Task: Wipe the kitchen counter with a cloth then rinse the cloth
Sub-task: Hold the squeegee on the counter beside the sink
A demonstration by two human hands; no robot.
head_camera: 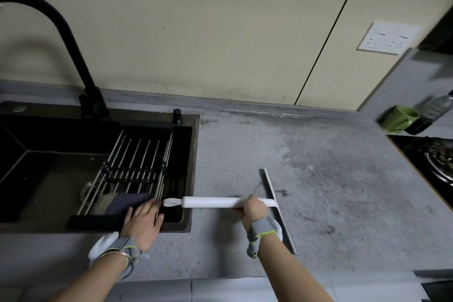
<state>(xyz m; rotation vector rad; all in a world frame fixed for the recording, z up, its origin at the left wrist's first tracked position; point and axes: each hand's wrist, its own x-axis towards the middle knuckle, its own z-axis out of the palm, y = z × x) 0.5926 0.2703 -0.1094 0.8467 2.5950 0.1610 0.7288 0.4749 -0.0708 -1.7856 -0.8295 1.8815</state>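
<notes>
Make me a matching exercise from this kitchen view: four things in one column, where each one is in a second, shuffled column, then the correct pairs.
Things:
1. squeegee
2. dark cloth
3. green mug
4. black faucet

Places:
A. at the back rim of the sink, arching over the basin
B. far right of the counter, beside a plastic bottle
C. under the metal rack in the sink, by the left hand
D. gripped by the right hand, blade on the counter

Pairs: 1-D, 2-C, 3-B, 4-A
</notes>
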